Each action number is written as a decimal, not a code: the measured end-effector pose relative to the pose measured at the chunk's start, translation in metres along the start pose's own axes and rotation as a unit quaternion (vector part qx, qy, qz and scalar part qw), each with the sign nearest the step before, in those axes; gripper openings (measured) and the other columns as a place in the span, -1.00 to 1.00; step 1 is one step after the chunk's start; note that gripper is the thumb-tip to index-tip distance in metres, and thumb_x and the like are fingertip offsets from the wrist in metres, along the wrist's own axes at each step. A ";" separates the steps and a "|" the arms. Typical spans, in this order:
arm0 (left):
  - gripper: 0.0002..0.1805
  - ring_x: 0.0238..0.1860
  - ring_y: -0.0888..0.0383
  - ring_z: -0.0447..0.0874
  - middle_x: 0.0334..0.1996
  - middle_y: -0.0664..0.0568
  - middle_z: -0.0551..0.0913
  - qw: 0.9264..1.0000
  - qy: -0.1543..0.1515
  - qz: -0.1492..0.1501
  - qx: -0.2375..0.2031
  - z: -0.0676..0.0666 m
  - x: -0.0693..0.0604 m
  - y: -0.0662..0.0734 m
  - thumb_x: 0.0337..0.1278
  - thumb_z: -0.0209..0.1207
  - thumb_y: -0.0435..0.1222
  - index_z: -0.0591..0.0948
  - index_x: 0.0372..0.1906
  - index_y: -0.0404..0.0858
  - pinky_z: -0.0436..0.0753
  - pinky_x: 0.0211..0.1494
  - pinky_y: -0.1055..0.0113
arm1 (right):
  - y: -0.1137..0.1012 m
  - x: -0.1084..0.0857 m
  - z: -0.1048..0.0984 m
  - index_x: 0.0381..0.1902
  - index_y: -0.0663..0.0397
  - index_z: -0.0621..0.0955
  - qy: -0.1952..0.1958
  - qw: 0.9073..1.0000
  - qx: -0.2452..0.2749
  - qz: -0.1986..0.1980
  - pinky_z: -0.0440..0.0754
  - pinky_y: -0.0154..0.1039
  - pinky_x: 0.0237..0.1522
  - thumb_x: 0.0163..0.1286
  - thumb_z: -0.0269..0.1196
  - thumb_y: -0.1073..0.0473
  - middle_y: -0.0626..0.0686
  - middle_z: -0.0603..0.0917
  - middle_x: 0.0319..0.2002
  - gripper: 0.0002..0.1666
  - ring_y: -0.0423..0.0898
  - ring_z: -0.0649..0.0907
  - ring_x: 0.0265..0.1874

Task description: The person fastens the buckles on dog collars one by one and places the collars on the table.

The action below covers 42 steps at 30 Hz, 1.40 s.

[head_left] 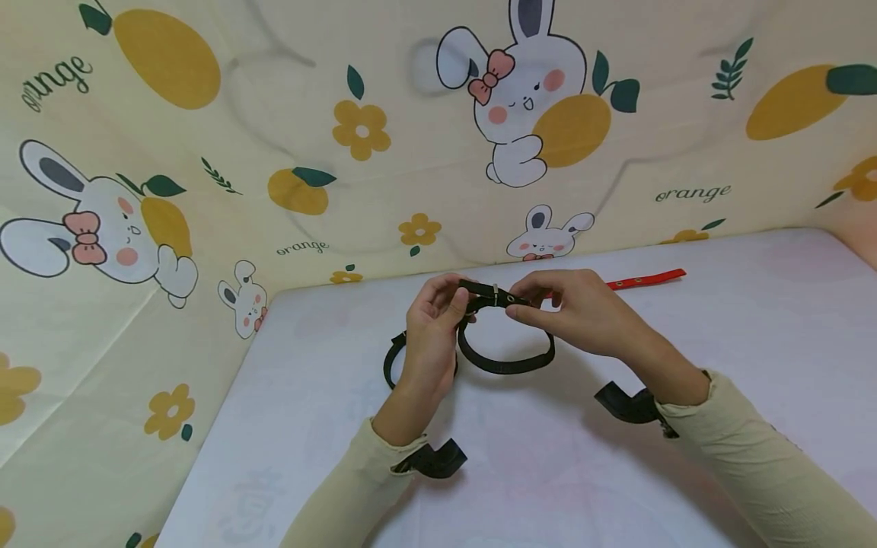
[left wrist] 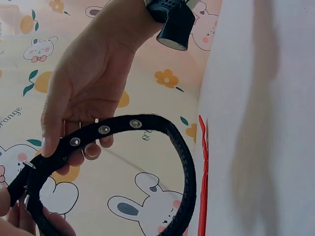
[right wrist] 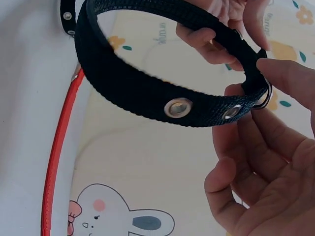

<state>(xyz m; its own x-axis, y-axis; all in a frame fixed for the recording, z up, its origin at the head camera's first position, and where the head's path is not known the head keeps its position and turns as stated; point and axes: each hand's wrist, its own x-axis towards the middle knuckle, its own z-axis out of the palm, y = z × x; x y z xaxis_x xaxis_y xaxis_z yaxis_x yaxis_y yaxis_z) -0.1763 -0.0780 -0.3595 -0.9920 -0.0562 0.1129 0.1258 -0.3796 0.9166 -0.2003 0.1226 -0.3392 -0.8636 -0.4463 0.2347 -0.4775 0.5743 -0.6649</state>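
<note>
A black collar (head_left: 505, 367) with metal eyelets and a buckle (head_left: 496, 295) hangs as a loop between my hands, above the table. My left hand (head_left: 432, 331) pinches the strap on the left of the buckle, thumb on top. From the other side my right hand (head_left: 582, 308) pinches the strap near an eyelet, with thumb and forefinger. Close up, the right wrist view shows the eyelets on the collar (right wrist: 147, 96) and my right hand (right wrist: 266, 162) at its buckle end. In the left wrist view, my right hand (left wrist: 93, 83) is behind the collar (left wrist: 187, 182).
A second black collar (head_left: 390, 364) lies on the white tabletop (head_left: 329, 457), partly behind my left hand. A red strap (head_left: 651, 280) with eyelets lies at the back, partly hidden by my right hand. A printed curtain (head_left: 411, 183) rises along the table's back and left edges.
</note>
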 end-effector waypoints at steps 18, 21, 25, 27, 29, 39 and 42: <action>-0.88 -0.29 0.23 0.56 -0.30 0.10 0.74 1.000 0.002 -0.023 -0.010 0.002 -0.001 -0.003 0.07 0.32 -0.34 0.70 -0.24 -0.20 0.50 -0.24 0.45 | -0.006 -0.001 0.000 -0.18 -0.19 0.72 0.025 0.999 -0.019 -0.038 0.52 -0.25 -0.18 0.28 0.39 -0.04 -0.20 0.70 -0.40 -0.82 -0.26 0.61 -0.33; -0.82 -0.29 0.23 0.57 -0.29 0.10 0.74 0.999 0.010 -0.035 -0.024 0.002 -0.001 -0.001 0.01 0.33 -0.29 0.69 -0.23 -0.21 0.52 -0.23 0.44 | -0.006 -0.001 0.000 -0.18 -0.20 0.72 0.020 0.999 -0.017 -0.032 0.51 -0.24 -0.17 0.29 0.38 -0.04 -0.19 0.70 -0.39 -0.82 -0.25 0.61 -0.32; -0.78 -0.29 0.23 0.57 -0.28 0.10 0.74 0.998 0.018 -0.043 -0.039 0.002 -0.001 0.001 -0.02 0.34 -0.26 0.68 -0.22 -0.22 0.53 -0.22 0.44 | -0.006 -0.001 -0.001 -0.17 -0.22 0.72 0.018 0.999 -0.016 -0.027 0.50 -0.23 -0.15 0.31 0.36 -0.08 -0.19 0.70 -0.38 -0.82 -0.25 0.61 -0.31; -0.78 -0.30 0.24 0.58 -0.28 0.10 0.73 0.998 0.019 -0.047 -0.045 0.002 -0.001 0.001 -0.05 0.34 -0.24 0.67 -0.23 -0.20 0.53 -0.23 0.44 | -0.006 -0.001 -0.001 -0.17 -0.23 0.72 0.019 0.999 -0.015 -0.028 0.51 -0.22 -0.15 0.32 0.35 -0.09 -0.19 0.69 -0.39 -0.81 -0.25 0.60 -0.31; -0.81 -0.30 0.24 0.58 -0.28 0.10 0.73 0.997 0.021 -0.052 -0.049 0.002 0.000 0.001 -0.01 0.33 -0.26 0.67 -0.23 -0.19 0.53 -0.24 0.44 | -0.006 -0.002 -0.001 -0.17 -0.25 0.72 0.020 0.999 -0.010 -0.026 0.50 -0.21 -0.16 0.32 0.35 -0.10 -0.19 0.69 -0.40 -0.81 -0.25 0.60 -0.32; -0.84 -0.35 0.23 0.52 -0.34 0.14 0.75 0.999 -0.007 -0.041 -0.028 0.003 -0.003 -0.003 0.02 0.38 -0.38 0.70 -0.27 -0.11 0.45 -0.26 0.45 | -0.005 -0.004 0.002 -0.18 -0.23 0.72 0.030 0.998 -0.002 -0.053 0.47 -0.29 -0.27 0.29 0.40 -0.04 -0.19 0.64 -0.41 -0.83 -0.24 0.55 -0.36; -0.84 -0.35 0.23 0.52 -0.34 0.15 0.75 0.999 -0.005 -0.040 -0.023 0.003 -0.002 -0.004 0.08 0.35 -0.43 0.73 -0.30 -0.10 0.44 -0.26 0.46 | -0.005 -0.004 0.002 -0.18 -0.23 0.72 0.035 0.998 -0.006 -0.060 0.46 -0.29 -0.29 0.28 0.40 -0.04 -0.20 0.63 -0.42 -0.83 -0.25 0.54 -0.36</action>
<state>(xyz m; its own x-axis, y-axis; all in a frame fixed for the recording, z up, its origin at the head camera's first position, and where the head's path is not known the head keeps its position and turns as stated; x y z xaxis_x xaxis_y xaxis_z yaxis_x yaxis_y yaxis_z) -0.1745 -0.0732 -0.3623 -0.9989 -0.0141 0.0436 0.0455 -0.4252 0.9039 -0.1942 0.1201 -0.3385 -0.8092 -0.4635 0.3610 -0.5795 0.5280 -0.6208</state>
